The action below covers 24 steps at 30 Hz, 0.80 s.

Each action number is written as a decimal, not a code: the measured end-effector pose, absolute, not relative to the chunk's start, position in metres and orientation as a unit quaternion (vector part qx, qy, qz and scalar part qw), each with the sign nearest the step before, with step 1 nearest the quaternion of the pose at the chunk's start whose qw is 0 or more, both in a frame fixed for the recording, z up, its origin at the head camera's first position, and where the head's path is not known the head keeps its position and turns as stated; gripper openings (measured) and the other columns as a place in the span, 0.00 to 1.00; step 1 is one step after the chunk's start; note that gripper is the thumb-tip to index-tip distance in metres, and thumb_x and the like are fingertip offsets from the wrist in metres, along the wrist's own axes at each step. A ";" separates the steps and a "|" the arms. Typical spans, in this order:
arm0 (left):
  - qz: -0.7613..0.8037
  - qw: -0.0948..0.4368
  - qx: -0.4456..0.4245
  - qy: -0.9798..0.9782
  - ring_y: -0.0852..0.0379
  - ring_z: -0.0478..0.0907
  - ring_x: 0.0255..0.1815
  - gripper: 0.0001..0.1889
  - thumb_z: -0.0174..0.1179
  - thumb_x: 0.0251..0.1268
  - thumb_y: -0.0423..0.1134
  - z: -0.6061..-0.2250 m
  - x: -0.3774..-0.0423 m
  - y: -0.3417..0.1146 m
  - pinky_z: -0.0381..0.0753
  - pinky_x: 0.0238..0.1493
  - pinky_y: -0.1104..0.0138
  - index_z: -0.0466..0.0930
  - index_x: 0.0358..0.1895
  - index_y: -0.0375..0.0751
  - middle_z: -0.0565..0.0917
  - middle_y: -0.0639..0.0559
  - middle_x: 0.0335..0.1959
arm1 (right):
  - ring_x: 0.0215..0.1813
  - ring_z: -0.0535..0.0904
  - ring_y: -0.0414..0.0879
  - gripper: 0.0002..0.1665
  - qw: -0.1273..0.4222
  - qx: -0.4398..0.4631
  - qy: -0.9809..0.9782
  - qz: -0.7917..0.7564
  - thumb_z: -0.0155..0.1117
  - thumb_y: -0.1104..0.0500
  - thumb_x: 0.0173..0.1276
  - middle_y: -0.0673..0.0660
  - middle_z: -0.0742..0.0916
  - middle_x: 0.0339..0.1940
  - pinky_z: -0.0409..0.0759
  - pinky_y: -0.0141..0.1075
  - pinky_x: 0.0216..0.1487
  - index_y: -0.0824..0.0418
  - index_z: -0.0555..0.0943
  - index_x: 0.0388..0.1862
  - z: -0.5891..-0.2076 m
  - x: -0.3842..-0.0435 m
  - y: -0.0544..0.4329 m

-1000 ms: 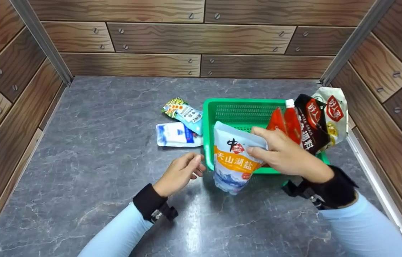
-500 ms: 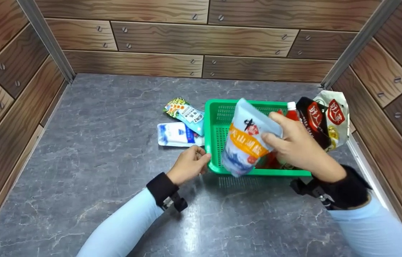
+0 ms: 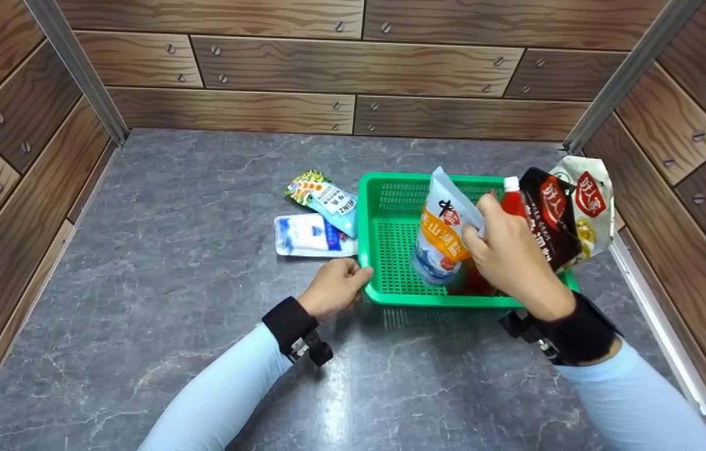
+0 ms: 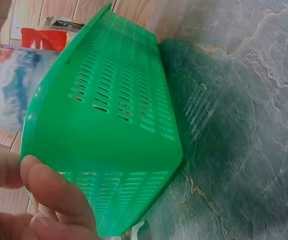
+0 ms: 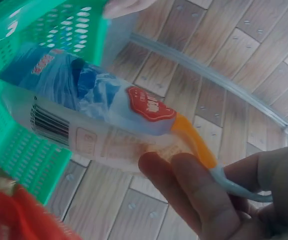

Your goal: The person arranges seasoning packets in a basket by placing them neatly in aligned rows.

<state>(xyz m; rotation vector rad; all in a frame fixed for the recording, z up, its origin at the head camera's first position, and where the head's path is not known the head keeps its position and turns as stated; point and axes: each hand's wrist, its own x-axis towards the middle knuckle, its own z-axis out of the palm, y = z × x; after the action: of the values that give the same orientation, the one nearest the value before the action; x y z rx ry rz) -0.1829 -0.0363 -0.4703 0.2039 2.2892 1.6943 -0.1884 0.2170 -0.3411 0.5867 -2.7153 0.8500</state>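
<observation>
A blue, white and orange bag of salt (image 3: 439, 241) stands slightly tilted inside the green basket (image 3: 440, 302). By its upper right edge my right hand (image 3: 509, 257) pinches it; the right wrist view shows thumb and fingers on the bag's orange and pale end (image 5: 198, 145). At the basket's front left corner my left hand (image 3: 335, 287) holds the rim, thumb on top. In the left wrist view, curled fingers (image 4: 54, 192) meet the basket's edge. Whether the bag's bottom rests on the basket floor I cannot tell.
In the basket's right side stand a red pouch with a white cap (image 3: 511, 202), a black seasoning bag (image 3: 550, 216) and a white bag (image 3: 597, 194) leaning outward. Left of the basket lie a blue Heinz pouch (image 3: 335, 207) and a white-and-blue packet (image 3: 309, 237). Wood-patterned walls surround the table.
The right hand has carried the salt bag from over the basket's front left edge rightward and down into it. The left hand has moved slightly right and taken the basket's rim.
</observation>
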 end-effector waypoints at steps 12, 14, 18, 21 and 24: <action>0.565 0.138 0.075 0.810 0.56 0.73 0.13 0.16 0.53 0.73 0.44 -0.467 -0.183 -0.037 0.77 0.17 0.66 0.70 0.26 0.42 0.76 0.52 0.15 | 0.20 0.76 0.54 0.05 0.107 0.180 -0.955 0.209 0.52 0.66 0.65 0.64 0.80 0.23 0.72 0.42 0.17 0.64 0.66 0.34 -0.363 -0.200 0.218; 0.565 0.139 0.073 0.810 0.56 0.73 0.13 0.16 0.53 0.73 0.44 -0.467 -0.183 -0.037 0.79 0.19 0.62 0.70 0.26 0.42 0.76 0.52 0.15 | 0.19 0.76 0.54 0.05 0.110 0.184 -0.957 0.196 0.53 0.67 0.63 0.64 0.79 0.22 0.72 0.42 0.16 0.65 0.66 0.34 -0.363 -0.200 0.219; 0.569 0.145 0.067 0.807 0.59 0.73 0.13 0.15 0.53 0.73 0.44 -0.468 -0.184 -0.036 0.82 0.24 0.53 0.70 0.26 0.42 0.76 0.52 0.16 | 0.15 0.72 0.52 0.10 0.131 0.191 -0.958 0.167 0.56 0.67 0.60 0.60 0.77 0.20 0.68 0.40 0.12 0.65 0.65 0.38 -0.362 -0.202 0.220; 0.571 0.147 0.066 0.805 0.60 0.72 0.12 0.15 0.53 0.73 0.44 -0.468 -0.185 -0.036 0.81 0.22 0.56 0.70 0.26 0.42 0.76 0.52 0.16 | 0.12 0.68 0.49 0.24 0.147 0.210 -0.955 0.150 0.58 0.69 0.55 0.57 0.75 0.16 0.64 0.37 0.10 0.66 0.67 0.52 -0.362 -0.204 0.221; 0.571 0.147 0.066 0.805 0.60 0.71 0.12 0.15 0.53 0.73 0.44 -0.468 -0.184 -0.036 0.78 0.18 0.63 0.70 0.26 0.42 0.76 0.52 0.16 | 0.11 0.68 0.47 0.30 0.147 0.235 -0.951 0.140 0.59 0.72 0.50 0.56 0.76 0.15 0.65 0.37 0.09 0.64 0.71 0.56 -0.364 -0.205 0.222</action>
<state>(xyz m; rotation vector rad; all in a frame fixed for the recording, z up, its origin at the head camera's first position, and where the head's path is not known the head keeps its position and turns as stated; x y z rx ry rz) -0.1843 -0.0358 -0.4678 0.1903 2.3162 1.6443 -0.2053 0.2223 -0.3640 0.6760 -2.7361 0.4025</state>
